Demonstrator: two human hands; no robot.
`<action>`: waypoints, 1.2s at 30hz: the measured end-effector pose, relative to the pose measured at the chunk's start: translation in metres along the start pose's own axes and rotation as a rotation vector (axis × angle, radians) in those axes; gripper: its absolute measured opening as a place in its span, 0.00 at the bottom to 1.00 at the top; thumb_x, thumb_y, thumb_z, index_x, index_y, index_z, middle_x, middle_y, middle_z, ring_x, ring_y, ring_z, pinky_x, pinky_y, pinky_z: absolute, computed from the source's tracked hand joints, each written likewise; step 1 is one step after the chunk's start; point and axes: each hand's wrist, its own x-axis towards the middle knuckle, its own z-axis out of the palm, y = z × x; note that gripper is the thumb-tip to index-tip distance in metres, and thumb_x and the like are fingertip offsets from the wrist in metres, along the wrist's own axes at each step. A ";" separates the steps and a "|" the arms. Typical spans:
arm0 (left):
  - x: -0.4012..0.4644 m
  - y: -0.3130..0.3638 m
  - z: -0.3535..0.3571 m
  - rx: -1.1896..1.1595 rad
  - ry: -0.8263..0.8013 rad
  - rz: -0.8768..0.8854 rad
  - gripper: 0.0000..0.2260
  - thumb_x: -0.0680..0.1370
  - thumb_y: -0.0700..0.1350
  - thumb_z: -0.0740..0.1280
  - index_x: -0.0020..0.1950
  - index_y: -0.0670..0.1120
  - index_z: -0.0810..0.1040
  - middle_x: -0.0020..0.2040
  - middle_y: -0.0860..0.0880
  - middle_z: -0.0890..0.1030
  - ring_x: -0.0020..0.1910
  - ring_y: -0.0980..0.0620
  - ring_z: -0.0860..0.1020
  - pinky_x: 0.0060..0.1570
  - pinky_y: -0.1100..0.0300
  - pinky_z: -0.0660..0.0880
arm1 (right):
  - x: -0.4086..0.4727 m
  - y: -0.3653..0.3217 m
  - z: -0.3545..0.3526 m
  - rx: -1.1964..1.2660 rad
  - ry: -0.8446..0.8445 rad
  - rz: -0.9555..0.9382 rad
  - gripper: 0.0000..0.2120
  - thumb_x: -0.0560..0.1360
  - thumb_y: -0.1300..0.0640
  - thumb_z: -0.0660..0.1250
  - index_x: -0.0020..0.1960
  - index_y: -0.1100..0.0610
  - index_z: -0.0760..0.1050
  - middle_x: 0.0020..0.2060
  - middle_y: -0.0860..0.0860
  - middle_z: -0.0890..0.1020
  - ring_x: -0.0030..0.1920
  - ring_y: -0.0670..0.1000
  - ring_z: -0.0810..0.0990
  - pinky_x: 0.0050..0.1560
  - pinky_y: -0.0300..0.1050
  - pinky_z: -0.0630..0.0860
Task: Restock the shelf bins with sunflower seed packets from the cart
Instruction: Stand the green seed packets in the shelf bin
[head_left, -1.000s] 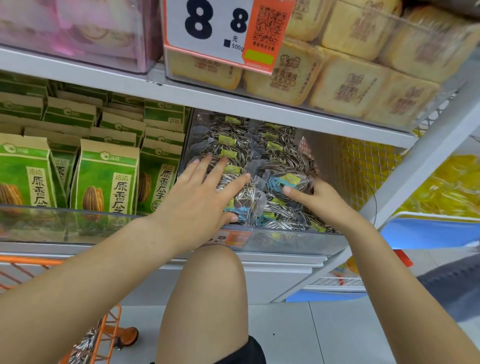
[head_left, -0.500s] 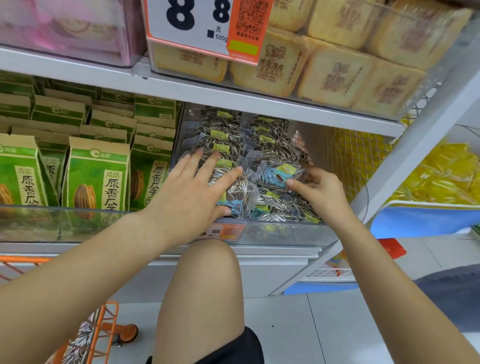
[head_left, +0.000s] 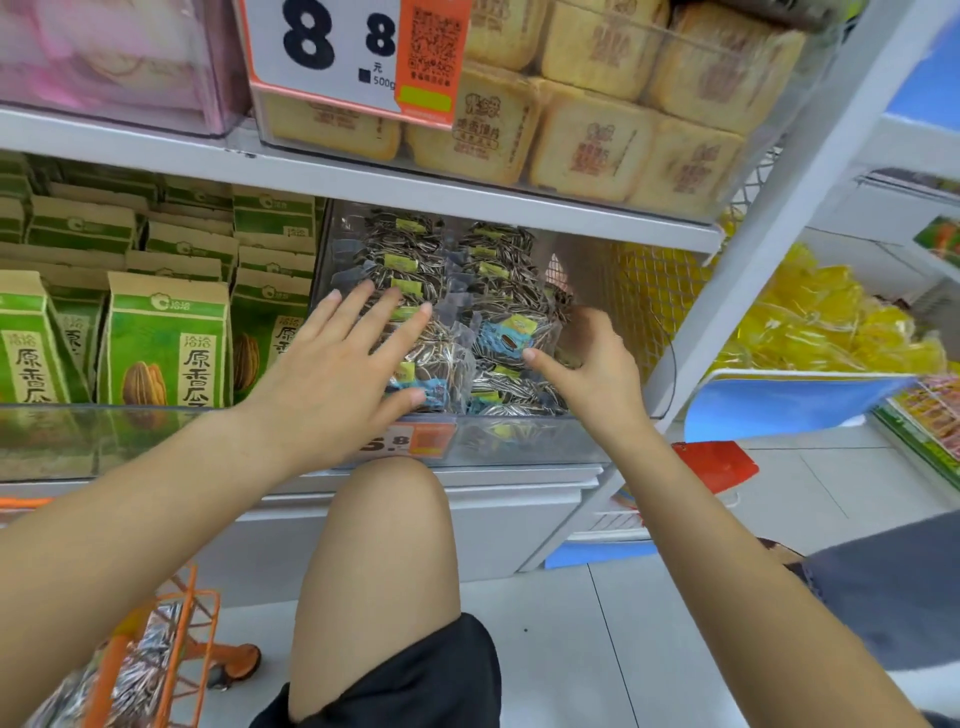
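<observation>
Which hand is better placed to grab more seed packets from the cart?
Left. The cart sits low on the left side; the left hand lies flat and free, while the right hand pinches a packet.

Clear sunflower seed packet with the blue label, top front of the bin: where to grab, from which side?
Pinch the clear blue-labelled seed packet by its right edge, coming from the front right over the clear plastic bin's low front wall. It lies flat on top, and the right hand is already there.

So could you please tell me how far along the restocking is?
Done: the clear bin already holds two stacks of seed packets. In hand: the left hand lies flat on the left stack, while the right hand pinches a blue-label packet. Left: more packets wait in the orange cart.
</observation>
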 end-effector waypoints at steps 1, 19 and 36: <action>-0.003 -0.001 -0.003 -0.006 0.004 -0.004 0.32 0.77 0.62 0.49 0.76 0.44 0.61 0.71 0.38 0.68 0.71 0.37 0.65 0.70 0.42 0.60 | -0.003 -0.002 -0.001 0.013 0.053 -0.018 0.36 0.69 0.40 0.72 0.70 0.54 0.65 0.63 0.53 0.75 0.63 0.52 0.74 0.60 0.50 0.73; -0.257 -0.119 -0.097 -0.162 -0.354 -0.290 0.18 0.78 0.57 0.52 0.59 0.54 0.77 0.51 0.54 0.83 0.48 0.51 0.81 0.41 0.57 0.75 | -0.130 -0.220 0.080 0.047 -0.235 -0.915 0.15 0.75 0.46 0.58 0.46 0.53 0.80 0.39 0.47 0.83 0.41 0.50 0.81 0.37 0.47 0.77; -0.376 -0.181 -0.071 -0.102 -0.848 -0.684 0.20 0.81 0.56 0.57 0.70 0.50 0.68 0.63 0.49 0.77 0.60 0.49 0.75 0.58 0.52 0.74 | -0.258 -0.319 0.251 -0.797 -1.126 -1.401 0.22 0.76 0.39 0.62 0.54 0.58 0.76 0.47 0.53 0.79 0.49 0.56 0.78 0.39 0.45 0.70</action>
